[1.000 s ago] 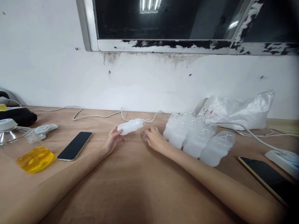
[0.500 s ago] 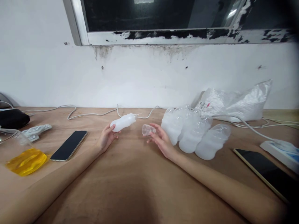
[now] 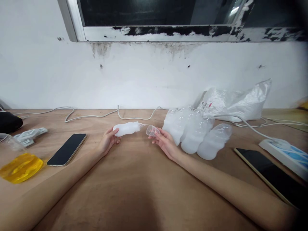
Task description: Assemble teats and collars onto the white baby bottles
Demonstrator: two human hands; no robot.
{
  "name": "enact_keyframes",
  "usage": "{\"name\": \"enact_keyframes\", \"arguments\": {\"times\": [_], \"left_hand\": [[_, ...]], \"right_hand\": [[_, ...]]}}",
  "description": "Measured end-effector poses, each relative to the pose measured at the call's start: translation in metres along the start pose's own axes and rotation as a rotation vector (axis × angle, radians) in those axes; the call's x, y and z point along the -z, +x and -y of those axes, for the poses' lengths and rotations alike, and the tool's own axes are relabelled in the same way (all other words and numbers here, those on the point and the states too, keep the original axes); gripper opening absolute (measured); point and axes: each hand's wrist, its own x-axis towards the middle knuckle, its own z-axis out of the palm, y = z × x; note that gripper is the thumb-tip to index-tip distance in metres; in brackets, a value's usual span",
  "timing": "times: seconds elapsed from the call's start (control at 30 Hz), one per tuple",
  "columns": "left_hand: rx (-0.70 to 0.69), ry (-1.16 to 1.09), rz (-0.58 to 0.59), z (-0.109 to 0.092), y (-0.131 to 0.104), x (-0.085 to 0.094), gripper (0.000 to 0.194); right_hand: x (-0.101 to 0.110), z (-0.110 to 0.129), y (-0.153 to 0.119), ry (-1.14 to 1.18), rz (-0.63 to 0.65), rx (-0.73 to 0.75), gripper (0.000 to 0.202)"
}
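Observation:
My left hand (image 3: 109, 140) is closed round the base of a white, translucent squeeze bottle (image 3: 127, 129), held on its side above the table. A thin nozzle on the bottle's neck points right. Between the fingertips of my right hand (image 3: 166, 142) is a clear plastic cap (image 3: 151, 130), its open end turned left toward the nozzle. A small gap separates nozzle tip and cap. Just beyond my right hand stand several similar white bottles (image 3: 192, 138) with clear caps, grouped close together.
To the left lie a phone (image 3: 67, 150), a clear container of yellow liquid (image 3: 21, 168), white packets (image 3: 29, 136) and a black pouch (image 3: 9, 122). On the right are a tablet (image 3: 267, 173), a power strip (image 3: 284, 155) and a plastic bag (image 3: 235, 102). A white cable (image 3: 96, 115) runs along the wall.
The bottle has levelled out from its upward slant. The cap has tilted and the two are closer together. The whole view has shifted slightly.

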Motion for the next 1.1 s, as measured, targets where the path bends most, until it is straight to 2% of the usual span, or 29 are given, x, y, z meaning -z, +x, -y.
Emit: {"name": "enact_keyframes", "arguments": {"times": [0.3,0.5,0.7,0.87,1.0,1.1], "left_hand": [[-0.01,0.085,0.007,0.003,-0.002,-0.002,0.031],[-0.09,0.309,0.129,0.004,-0.006,-0.005,0.035],[-0.105,0.449,0.178,-0.001,-0.012,-0.007,0.035],[-0.083,0.548,0.277,-0.005,-0.018,-0.01,0.035],[-0.024,0.624,0.264,-0.006,-0.021,-0.01,0.036],[-0.016,0.614,0.256,-0.004,-0.022,-0.01,0.036]], "right_hand": [[-0.002,-0.001,0.0,-0.076,0.005,0.066,0.03],[-0.002,-0.005,-0.002,-0.285,0.071,0.123,0.034],[-0.002,-0.002,-0.003,-0.412,0.116,0.133,0.032],[-0.002,0.0,-0.008,-0.67,0.219,0.216,0.03],[0.0,-0.002,-0.012,-0.894,0.237,0.308,0.029],[0.001,-0.005,-0.013,-0.941,0.249,0.353,0.027]]}}
